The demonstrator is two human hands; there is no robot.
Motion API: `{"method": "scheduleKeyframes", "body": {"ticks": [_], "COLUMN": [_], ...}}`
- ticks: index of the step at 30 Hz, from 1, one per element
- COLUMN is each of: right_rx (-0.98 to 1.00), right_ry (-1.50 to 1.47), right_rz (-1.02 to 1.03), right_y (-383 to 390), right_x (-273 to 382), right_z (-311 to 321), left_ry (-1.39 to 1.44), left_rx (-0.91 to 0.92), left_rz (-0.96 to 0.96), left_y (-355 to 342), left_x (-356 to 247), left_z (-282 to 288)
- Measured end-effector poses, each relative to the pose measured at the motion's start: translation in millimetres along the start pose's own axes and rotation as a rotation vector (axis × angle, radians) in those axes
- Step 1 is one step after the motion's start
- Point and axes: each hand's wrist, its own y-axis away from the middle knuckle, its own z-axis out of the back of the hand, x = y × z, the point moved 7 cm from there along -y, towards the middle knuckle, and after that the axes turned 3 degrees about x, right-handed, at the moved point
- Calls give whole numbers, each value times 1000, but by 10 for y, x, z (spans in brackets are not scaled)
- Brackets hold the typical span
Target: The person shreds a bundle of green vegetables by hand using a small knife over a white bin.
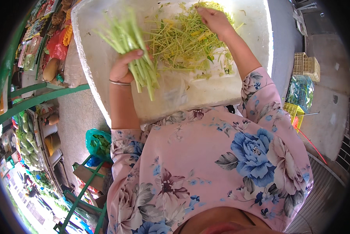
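Observation:
A bunch of long pale green leafy-vegetable stalks (129, 37) is gripped in my left hand (123, 65), with the fingers wrapped round its middle. The bunch tilts, and its upper end is blurred. My right hand (214, 21) reaches to the far side, over a loose heap of yellow-green stem trimmings (182, 43). Its fingers are drawn together, and whatever they pinch is too small or hidden to name. Both hands are above a large white tray-like surface (167, 99), on which the trimmings lie scattered.
On the left, a green metal frame (46, 94) borders stalls of produce, with a red plastic bag (57, 43) nearby. A teal bag of leafy greens (99, 144) stands by my left side. Several plastic crates (305, 66) are stacked at the right.

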Motion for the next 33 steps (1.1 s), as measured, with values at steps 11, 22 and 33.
{"method": "scheduleKeyframes", "body": {"ticks": [11,22,33], "right_rx": [552,245,162], "right_ry": [756,-528,-434], "right_rz": [198,-139,30], "right_y": [486,733,811], "right_x": [-1120,224,196], "right_z": [-1255,-711,-872], "left_ry": [175,167,11], "left_rx": [136,80,150], "left_rz": [-239,-153,-48], "left_y": [183,20,-46], "left_x": [-310,-88,195], "left_z": [-130,-195,-484]}}
